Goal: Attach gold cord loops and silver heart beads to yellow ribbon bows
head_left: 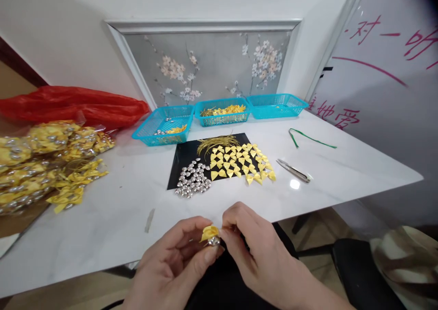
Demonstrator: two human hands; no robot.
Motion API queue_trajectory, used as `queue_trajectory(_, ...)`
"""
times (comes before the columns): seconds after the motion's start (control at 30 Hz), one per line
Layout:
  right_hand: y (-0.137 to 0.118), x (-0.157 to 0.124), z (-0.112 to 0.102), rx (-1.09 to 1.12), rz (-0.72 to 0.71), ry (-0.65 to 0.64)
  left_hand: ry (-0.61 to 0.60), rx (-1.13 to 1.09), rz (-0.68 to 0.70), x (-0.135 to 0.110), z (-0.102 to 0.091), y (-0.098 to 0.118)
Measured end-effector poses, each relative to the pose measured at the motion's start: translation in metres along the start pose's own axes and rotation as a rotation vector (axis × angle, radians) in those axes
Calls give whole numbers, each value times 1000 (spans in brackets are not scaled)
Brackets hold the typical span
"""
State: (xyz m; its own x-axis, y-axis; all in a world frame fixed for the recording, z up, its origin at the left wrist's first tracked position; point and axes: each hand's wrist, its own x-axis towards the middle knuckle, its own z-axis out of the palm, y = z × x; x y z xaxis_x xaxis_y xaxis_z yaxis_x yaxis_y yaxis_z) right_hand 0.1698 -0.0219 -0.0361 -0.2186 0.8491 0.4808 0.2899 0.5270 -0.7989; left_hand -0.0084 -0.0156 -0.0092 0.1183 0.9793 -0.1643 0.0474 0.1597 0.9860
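Note:
At the table's near edge, my left hand (pixel 174 260) holds a small yellow ribbon bow (pixel 209 232) between thumb and fingers. Shiny silver beads or tiny bells (pixel 214 241) sit against the bow's lower side. My right hand (pixel 251 241) is closed in a pinch at the bow's right edge; its fingertips hide what they grip. Beyond the hands, a black mat (pixel 183 157) carries loose silver pieces (pixel 194 180), a bundle of thin gold ties (pixel 219 143) and rows of yellow bows (pixel 232 168), some of which spill over its edges.
Three blue baskets (pixel 160 139) line the wall, two with yellow or gold pieces. Small thread snips (pixel 293 170) and a green string (pixel 311 138) lie at right. Bagged yellow bows (pixel 51 136) and red mesh (pixel 75 104) fill the left. A black chair (pixel 359 269) stands lower right.

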Motion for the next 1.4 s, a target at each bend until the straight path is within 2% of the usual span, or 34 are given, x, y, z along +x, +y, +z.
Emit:
queue_trajectory(0.27, 2, 3, -3, -69, -7, -36, 2, 282, 204, 4, -10, 4)
queue_trajectory(0.4, 2, 3, -5, -66, -23, -48, -10, 360, 258, 6, -12, 2)
queue_trajectory(0.67, 1, 5, -10, -9, 4, -78, -68, 473, 484, 5, -7, 8)
queue_trajectory(0.8, 2, 6, -9, 26, -18, -43, -105, 532, 460, 5, -4, 14)
queue_trajectory(0.93, 1, 5, -9, -78, -96, -57, -81, 570, 388, 5, -5, 13)
queue_trajectory(1.03, -2, 5, -12, -211, -211, -61, -45, 577, 348, 5, -7, 9)
queue_trajectory(1.2, -8, 7, -14, -359, -391, 76, 46, 506, 374, 7, -5, 8)
queue_trajectory(1.3, -12, 10, -12, -370, -498, 50, 38, 494, 409, 8, -1, 12)
queue_trajectory(1.4, -13, 16, -7, -452, -539, 44, 38, 437, 369, 8, 3, 14)
